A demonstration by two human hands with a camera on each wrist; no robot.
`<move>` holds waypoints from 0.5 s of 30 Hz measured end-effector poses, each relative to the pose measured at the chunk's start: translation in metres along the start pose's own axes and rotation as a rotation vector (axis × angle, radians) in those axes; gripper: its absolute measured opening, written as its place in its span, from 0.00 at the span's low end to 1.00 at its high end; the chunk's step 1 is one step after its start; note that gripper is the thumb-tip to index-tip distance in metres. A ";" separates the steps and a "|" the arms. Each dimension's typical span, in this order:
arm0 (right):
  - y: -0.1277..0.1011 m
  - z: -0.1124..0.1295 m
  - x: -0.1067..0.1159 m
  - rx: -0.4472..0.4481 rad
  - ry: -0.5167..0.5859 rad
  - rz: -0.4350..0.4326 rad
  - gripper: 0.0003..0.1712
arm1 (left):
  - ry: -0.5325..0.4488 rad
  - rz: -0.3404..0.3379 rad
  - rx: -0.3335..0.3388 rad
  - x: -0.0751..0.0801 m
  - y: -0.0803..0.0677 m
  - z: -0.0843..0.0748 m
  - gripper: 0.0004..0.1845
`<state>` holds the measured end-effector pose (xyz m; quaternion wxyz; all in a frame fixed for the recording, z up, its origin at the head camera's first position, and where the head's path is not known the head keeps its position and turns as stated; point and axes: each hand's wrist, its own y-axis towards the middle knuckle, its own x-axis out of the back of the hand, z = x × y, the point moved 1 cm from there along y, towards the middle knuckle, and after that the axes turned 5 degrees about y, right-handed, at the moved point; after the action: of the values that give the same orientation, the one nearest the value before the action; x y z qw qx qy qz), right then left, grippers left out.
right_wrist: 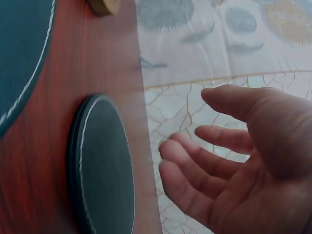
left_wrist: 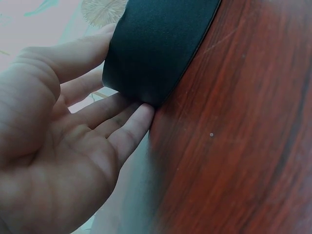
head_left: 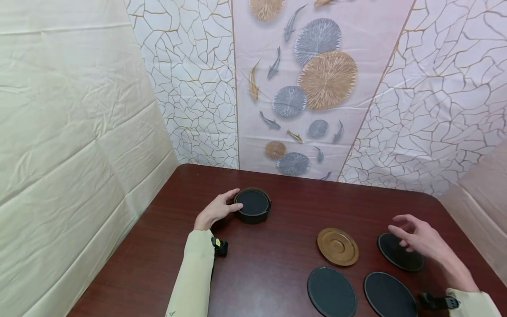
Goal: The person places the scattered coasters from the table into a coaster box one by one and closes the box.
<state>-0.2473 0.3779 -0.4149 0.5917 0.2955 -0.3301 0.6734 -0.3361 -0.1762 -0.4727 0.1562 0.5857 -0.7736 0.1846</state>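
Note:
A round black coaster holder point(head_left: 252, 216) stands upright toward the back left of the table. Inside it lies a black disc point(head_left: 253, 202) with a paler rim. My left hand point(head_left: 219, 209) grips the holder's left side, thumb at the top rim; in the left wrist view the fingers reach behind and beneath the black wall point(left_wrist: 156, 48). Over on the right, my right hand point(head_left: 421, 237) hovers above a black stitched-edge coaster point(head_left: 402, 257), fingers loosely bent and holding nothing. The right wrist view shows that hand point(right_wrist: 243, 165) apart from the coaster point(right_wrist: 109, 165).
A brown wooden round coaster point(head_left: 338, 247) lies left of my right hand. Nearer the front are two more black coasters, one on the left point(head_left: 332, 292) and one on the right point(head_left: 390, 295). Patterned cloth point(head_left: 293, 145) hangs behind the dark red table point(head_left: 253, 273).

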 end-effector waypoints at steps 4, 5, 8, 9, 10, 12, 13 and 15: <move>-0.001 -0.010 0.005 -0.039 -0.021 0.019 0.38 | 0.004 0.002 0.001 -0.001 0.001 0.000 0.37; -0.001 -0.012 0.005 -0.049 -0.028 0.023 0.38 | 0.004 0.004 -0.002 -0.001 0.001 -0.001 0.38; 0.001 -0.019 0.007 -0.071 -0.063 0.039 0.39 | 0.015 0.011 -0.012 0.000 0.001 -0.001 0.38; 0.003 -0.021 0.007 -0.077 -0.080 0.046 0.39 | 0.017 0.011 -0.012 0.000 0.000 -0.001 0.37; 0.004 -0.023 0.006 -0.080 -0.094 0.055 0.39 | 0.019 0.008 -0.011 0.001 0.000 -0.001 0.37; 0.007 -0.026 0.005 -0.084 -0.122 0.073 0.41 | 0.024 0.001 -0.005 0.002 -0.001 0.000 0.37; 0.008 -0.028 0.004 -0.088 -0.136 0.080 0.42 | 0.027 -0.001 -0.003 0.003 -0.002 0.001 0.37; 0.009 -0.031 0.004 -0.091 -0.170 0.085 0.43 | 0.020 0.001 -0.005 0.003 -0.003 0.001 0.37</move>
<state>-0.2568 0.4045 -0.4317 0.5453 0.3099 -0.4216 0.6549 -0.3340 -0.1796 -0.4724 0.1653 0.5831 -0.7728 0.1884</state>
